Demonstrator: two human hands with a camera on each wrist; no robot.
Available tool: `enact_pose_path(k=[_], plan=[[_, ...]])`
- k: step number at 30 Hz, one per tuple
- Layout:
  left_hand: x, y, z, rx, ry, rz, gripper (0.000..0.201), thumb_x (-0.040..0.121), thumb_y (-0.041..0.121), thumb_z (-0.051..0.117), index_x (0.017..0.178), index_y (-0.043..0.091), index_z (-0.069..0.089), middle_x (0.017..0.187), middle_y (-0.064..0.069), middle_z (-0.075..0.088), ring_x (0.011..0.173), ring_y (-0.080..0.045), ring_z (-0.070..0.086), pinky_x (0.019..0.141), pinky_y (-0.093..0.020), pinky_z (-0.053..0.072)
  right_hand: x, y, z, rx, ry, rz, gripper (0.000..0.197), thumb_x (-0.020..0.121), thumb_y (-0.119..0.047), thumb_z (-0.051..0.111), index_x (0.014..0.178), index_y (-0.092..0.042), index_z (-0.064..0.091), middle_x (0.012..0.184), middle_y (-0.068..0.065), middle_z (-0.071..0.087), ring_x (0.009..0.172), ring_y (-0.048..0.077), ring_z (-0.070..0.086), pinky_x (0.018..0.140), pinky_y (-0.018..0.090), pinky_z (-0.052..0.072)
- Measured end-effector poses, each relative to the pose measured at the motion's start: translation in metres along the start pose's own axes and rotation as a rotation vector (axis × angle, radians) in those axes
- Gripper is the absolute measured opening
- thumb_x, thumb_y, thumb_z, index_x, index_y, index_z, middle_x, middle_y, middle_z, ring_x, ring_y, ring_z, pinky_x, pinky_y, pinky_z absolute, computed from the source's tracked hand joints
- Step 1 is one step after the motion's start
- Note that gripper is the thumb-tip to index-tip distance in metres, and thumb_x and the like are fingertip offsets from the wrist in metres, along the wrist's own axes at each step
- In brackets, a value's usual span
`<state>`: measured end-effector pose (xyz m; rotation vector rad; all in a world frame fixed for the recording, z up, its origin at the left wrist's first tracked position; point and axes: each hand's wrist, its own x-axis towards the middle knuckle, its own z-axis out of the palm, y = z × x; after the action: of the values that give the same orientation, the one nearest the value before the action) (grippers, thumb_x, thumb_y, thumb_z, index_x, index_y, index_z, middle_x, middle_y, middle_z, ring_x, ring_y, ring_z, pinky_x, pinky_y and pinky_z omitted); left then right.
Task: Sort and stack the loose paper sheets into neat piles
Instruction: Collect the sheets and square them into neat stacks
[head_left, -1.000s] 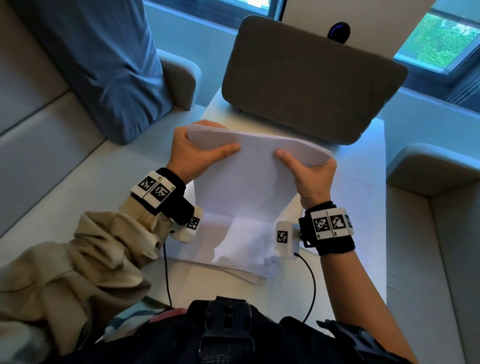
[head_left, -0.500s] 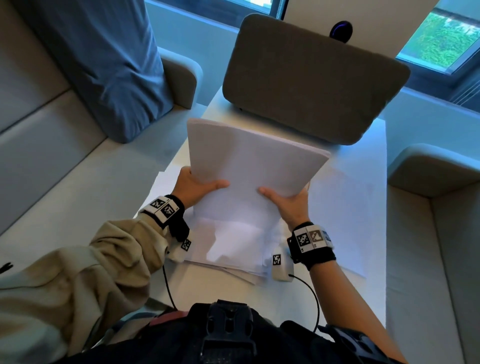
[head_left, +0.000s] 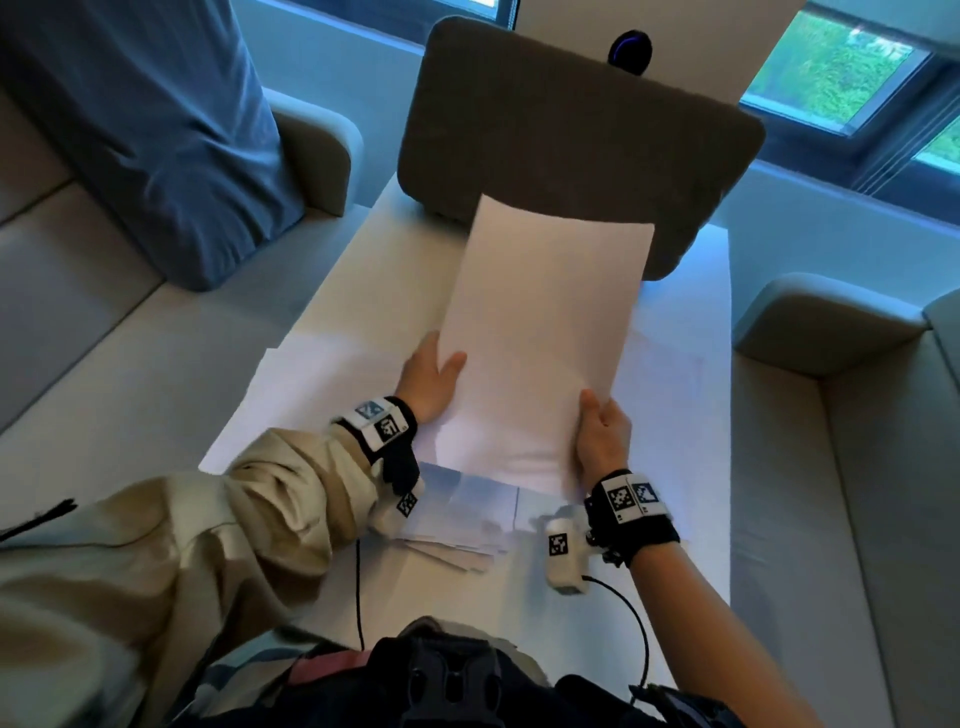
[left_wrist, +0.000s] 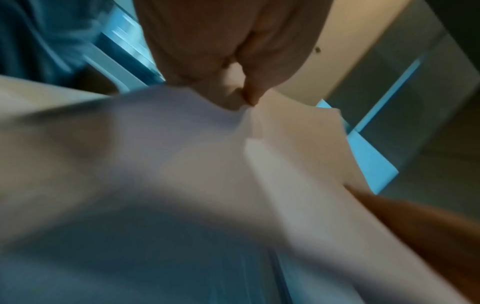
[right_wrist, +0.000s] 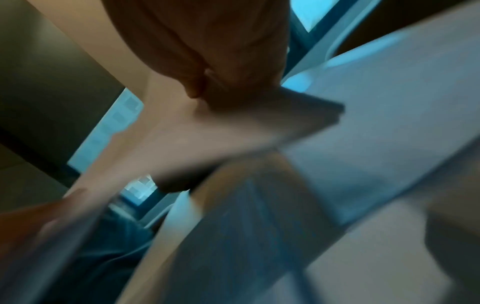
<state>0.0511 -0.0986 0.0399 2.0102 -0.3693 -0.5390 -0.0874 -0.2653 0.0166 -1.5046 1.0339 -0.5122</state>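
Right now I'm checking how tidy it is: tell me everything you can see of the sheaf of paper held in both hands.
The sheaf of paper is plain white, blank on the side shown, its edges fairly flush. It stands tilted, long side up, above the white table, over loose sheets. The left hand grips its left edge, the right hand its lower right corner.

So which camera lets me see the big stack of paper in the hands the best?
The head view. It shows the whole held stack of paper, with the left hand and right hand gripping its near end above the table. Both wrist views are blurry, showing only part of the stack next to the fingers.
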Motion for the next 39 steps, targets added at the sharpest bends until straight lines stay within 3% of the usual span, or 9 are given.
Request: enact_pose_path(k=[4, 7, 9, 12, 17, 24, 29, 32, 39], plan=[[-0.010, -0.001, 0.061, 0.168, -0.332, -0.011, 0.057, 0.100, 0.026, 0.040, 0.148, 0.006, 0.015, 0.149, -0.014, 0.033, 0.133, -0.029, 0.038, 0.108, -0.036, 0.033, 0.036, 0.017, -0.066, -0.281, 0.129, 0.002, 0.031, 0.098, -0.021, 0.046, 0.115, 0.000, 0.061, 0.117, 0.022, 0.063, 0.107, 0.033, 0.059, 0.096, 0.038, 0.046], [-0.012, 0.009, 0.100, 0.280, -0.440, -0.002, 0.053, 0.098, 0.027, 0.045, 0.143, 0.006, 0.026, 0.132, -0.015, 0.050, 0.111, -0.030, 0.054, 0.090, -0.036, 0.047, 0.056, 0.030, -0.110, -0.456, 0.194, 0.008, 0.028, 0.098, -0.017, 0.046, 0.105, 0.006, 0.061, 0.112, 0.029, 0.062, 0.105, 0.040, 0.058, 0.090, 0.038, 0.043], [-0.011, 0.013, 0.124, 0.329, -0.430, -0.012, 0.044, 0.096, 0.027, 0.050, 0.132, 0.004, 0.040, 0.120, -0.016, 0.056, 0.099, -0.029, 0.056, 0.078, -0.032, 0.046, 0.067, 0.040, -0.131, -0.509, 0.211, 0.017, 0.027, 0.098, -0.016, 0.046, 0.099, 0.008, 0.059, 0.108, 0.031, 0.062, 0.103, 0.043, 0.058, 0.087, 0.039, 0.042], [-0.006, 0.017, 0.151, 0.333, -0.370, -0.040, 0.033, 0.093, 0.023, 0.056, 0.118, 0.002, 0.051, 0.117, -0.017, 0.058, 0.103, -0.032, 0.056, 0.077, -0.027, 0.041, 0.083, 0.055, -0.146, -0.530, 0.224, 0.045, 0.028, 0.098, -0.015, 0.045, 0.100, 0.009, 0.059, 0.107, 0.031, 0.062, 0.102, 0.043, 0.058, 0.086, 0.039, 0.043], [0.004, 0.010, 0.177, 0.338, -0.317, -0.100, 0.031, 0.090, 0.021, 0.060, 0.116, 0.004, 0.055, 0.118, -0.016, 0.061, 0.107, -0.031, 0.057, 0.089, -0.035, 0.047, 0.099, 0.072, -0.151, -0.550, 0.201, 0.098, 0.029, 0.099, -0.014, 0.043, 0.103, 0.010, 0.059, 0.110, 0.033, 0.061, 0.103, 0.043, 0.057, 0.085, 0.039, 0.042], [0.007, -0.006, 0.192, 0.335, -0.284, -0.151, 0.026, 0.088, 0.018, 0.062, 0.105, 0.001, 0.056, 0.108, -0.018, 0.062, 0.098, -0.032, 0.057, 0.075, -0.028, 0.040, 0.105, 0.087, -0.152, -0.574, 0.161, 0.144, 0.029, 0.100, -0.016, 0.041, 0.102, 0.008, 0.058, 0.109, 0.031, 0.061, 0.101, 0.043, 0.056, 0.082, 0.038, 0.040], [0.004, -0.015, 0.194, 0.334, -0.254, -0.109, 0.036, 0.085, 0.014, 0.063, 0.118, 0.003, 0.054, 0.116, -0.015, 0.060, 0.107, -0.030, 0.055, 0.088, -0.029, 0.043, 0.106, 0.089, -0.151, -0.608, 0.194, 0.136, 0.028, 0.097, -0.019, 0.048, 0.112, 0.004, 0.056, 0.113, 0.027, 0.061, 0.104, 0.041, 0.057, 0.086, 0.037, 0.042], [0.000, -0.016, 0.195, 0.370, -0.223, -0.053, 0.040, 0.086, 0.008, 0.055, 0.125, -0.001, 0.046, 0.125, -0.019, 0.046, 0.118, -0.033, 0.043, 0.098, -0.031, 0.035, 0.105, 0.094, -0.154, -0.648, 0.255, 0.120, 0.033, 0.093, -0.014, 0.054, 0.121, 0.003, 0.054, 0.125, 0.024, 0.048, 0.109, 0.039, 0.053, 0.094, 0.034, 0.040], [-0.001, -0.017, 0.203, 0.279, -0.186, -0.062, 0.036, 0.090, 0.003, 0.038, 0.124, -0.009, 0.040, 0.117, -0.028, 0.054, 0.108, -0.044, 0.050, 0.091, -0.044, 0.041, 0.103, 0.094, -0.152, -0.686, 0.195, 0.225, 0.031, 0.096, -0.010, 0.043, 0.119, 0.004, 0.060, 0.123, 0.031, 0.050, 0.119, 0.039, 0.045, 0.099, 0.033, 0.034]])
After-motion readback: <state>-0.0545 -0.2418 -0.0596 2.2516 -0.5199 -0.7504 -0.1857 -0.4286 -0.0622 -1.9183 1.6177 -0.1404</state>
